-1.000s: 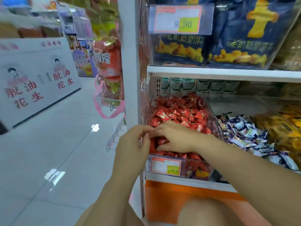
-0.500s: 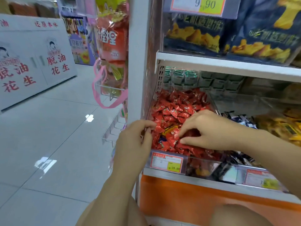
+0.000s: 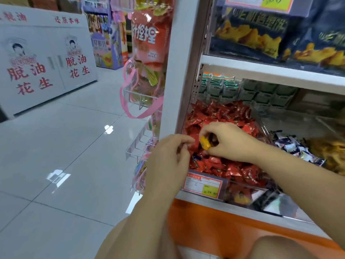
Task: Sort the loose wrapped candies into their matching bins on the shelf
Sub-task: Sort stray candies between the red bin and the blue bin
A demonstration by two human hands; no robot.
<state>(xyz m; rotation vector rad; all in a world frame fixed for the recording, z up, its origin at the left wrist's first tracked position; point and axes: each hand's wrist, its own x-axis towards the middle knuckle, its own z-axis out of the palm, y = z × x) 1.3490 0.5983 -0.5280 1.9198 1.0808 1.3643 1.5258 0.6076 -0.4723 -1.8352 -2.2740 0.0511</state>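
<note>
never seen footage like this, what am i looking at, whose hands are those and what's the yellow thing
There is no machine here. One camera sits on a person's head and looks forward and down, so the two arms coming in from the bottom are that person's own. They are at a shop shelf. The right hand pinches a yellow wrapped candy between thumb and fingers, just above a clear bin heaped with red wrapped candies. The left hand is beside it with curled fingers; whether it holds anything cannot be seen. The next bin to the right holds purple-and-white candies, with yellow candies beyond. A price tag hangs on the red bin's front.
</note>
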